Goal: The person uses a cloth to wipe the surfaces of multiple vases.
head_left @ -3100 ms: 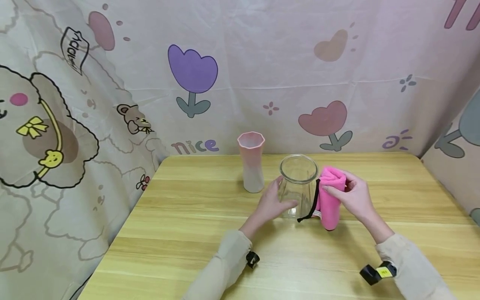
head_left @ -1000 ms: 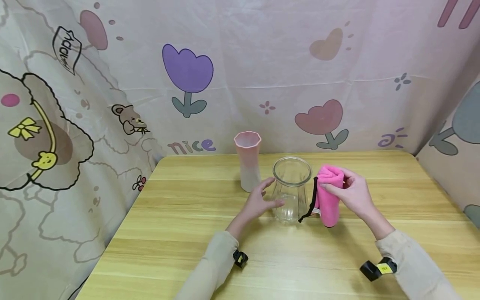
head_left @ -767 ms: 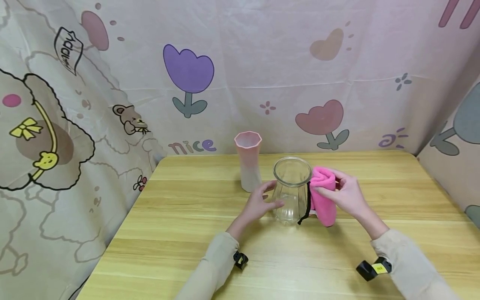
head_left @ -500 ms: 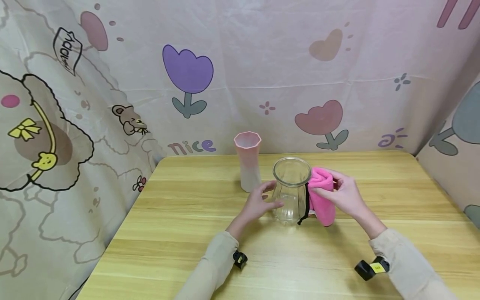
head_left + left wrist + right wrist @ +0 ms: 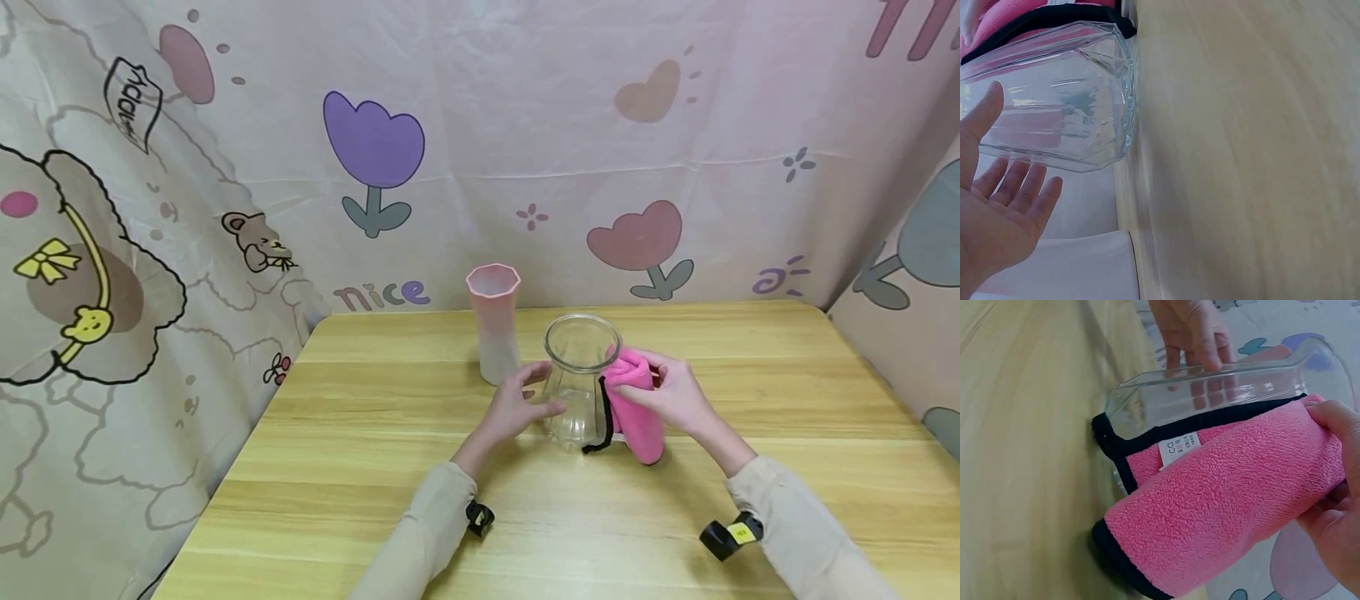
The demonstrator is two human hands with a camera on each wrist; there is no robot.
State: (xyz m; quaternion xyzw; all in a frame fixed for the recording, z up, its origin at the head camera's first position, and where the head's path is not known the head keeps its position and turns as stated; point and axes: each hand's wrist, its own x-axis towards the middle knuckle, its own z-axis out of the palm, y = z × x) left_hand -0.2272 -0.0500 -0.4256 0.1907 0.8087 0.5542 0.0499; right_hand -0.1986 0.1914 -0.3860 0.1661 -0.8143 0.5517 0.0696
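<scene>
One pink cloth [image 5: 637,425] extends down from the pinching right hand [image 5: 675,398].

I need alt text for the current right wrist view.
A right hand grips a folded, fluffy, black-edged pink cloth in front of a clear faceted glass vase. A left hand is at the vase's far side; a pale wooden tabletop fills the picture's left.

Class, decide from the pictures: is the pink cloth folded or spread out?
Folded: the pink cloth forms a narrow, layered bundle, pinched near its top by the right hand.
</scene>
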